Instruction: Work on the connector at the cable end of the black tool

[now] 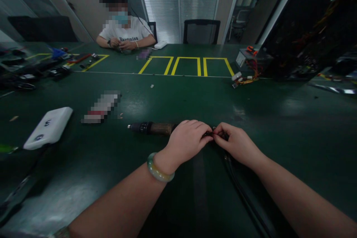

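A long dark tool with a brown grip (161, 129) lies crosswise on the green table. Its black collar and small metallic tip point left. My left hand (185, 140), with a jade-like bangle at the wrist, is closed over the tool's right end. Close beside it, my right hand (234, 143) pinches something small and dark where the fingertips of both hands meet. That piece is mostly hidden by my fingers. Below my right hand, thin black cord-like lengths (241, 186) run down toward the near edge; whether they join the tool cannot be told.
A white box-shaped device (48, 128) with a cable lies at left, near a blurred flat packet (102, 108). Across the table sits a masked person (125, 31). Dark parts (58, 70) lie far left. A metal box with wires (245, 61) and a large black case (301, 26) stand right.
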Demonstrator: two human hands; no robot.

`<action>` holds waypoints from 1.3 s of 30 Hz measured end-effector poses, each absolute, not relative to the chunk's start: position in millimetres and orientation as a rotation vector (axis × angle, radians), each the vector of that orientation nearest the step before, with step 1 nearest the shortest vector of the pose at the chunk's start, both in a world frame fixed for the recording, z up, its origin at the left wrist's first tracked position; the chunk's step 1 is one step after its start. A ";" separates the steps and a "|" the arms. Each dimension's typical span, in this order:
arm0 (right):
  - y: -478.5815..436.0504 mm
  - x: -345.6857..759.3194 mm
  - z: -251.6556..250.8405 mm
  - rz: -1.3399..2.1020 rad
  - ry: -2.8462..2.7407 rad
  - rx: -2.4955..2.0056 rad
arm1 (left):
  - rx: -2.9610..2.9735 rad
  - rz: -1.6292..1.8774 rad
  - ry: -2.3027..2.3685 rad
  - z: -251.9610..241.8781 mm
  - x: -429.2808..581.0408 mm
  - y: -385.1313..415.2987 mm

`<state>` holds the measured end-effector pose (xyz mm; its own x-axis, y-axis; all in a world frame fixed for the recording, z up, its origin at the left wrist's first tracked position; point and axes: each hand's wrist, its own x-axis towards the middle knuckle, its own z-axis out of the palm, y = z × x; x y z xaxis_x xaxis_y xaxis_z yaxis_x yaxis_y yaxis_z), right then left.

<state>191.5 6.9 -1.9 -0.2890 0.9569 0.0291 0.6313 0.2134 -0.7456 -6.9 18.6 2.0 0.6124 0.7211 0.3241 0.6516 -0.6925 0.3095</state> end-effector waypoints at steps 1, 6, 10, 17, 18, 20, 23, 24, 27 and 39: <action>6.9 191.4 -1.8 0.870 -2.002 -1.466 | 2.672 0.649 1.149 2.7 -6.7 18.5; 6.6 191.1 -0.4 0.874 -2.019 -1.474 | 2.684 0.634 1.160 5.1 -5.9 18.4; 5.5 189.6 1.8 0.883 -2.009 -1.497 | 2.701 0.618 1.163 7.0 -6.8 17.4; 2.3 183.9 7.7 0.814 -2.043 -1.519 | 2.684 0.652 1.138 8.4 -7.7 15.6; 1.9 183.4 7.7 0.806 -2.046 -1.523 | 2.684 0.652 1.135 8.6 -7.8 15.4; 0.8 182.8 7.2 0.773 -2.041 -1.545 | 2.678 0.657 1.132 8.6 -8.1 15.1; -1.1 182.0 5.9 0.713 -2.031 -1.574 | 2.659 0.705 1.168 7.4 -8.4 15.1; -1.7 181.6 5.8 0.703 -2.031 -1.577 | 2.659 0.720 1.182 6.8 -8.4 15.1; -3.4 180.0 6.7 0.688 -2.032 -1.588 | 2.701 0.700 1.180 6.1 -7.8 14.6; -7.3 177.5 7.8 0.549 -2.063 -1.686 | 2.715 0.711 1.162 8.8 -6.1 7.8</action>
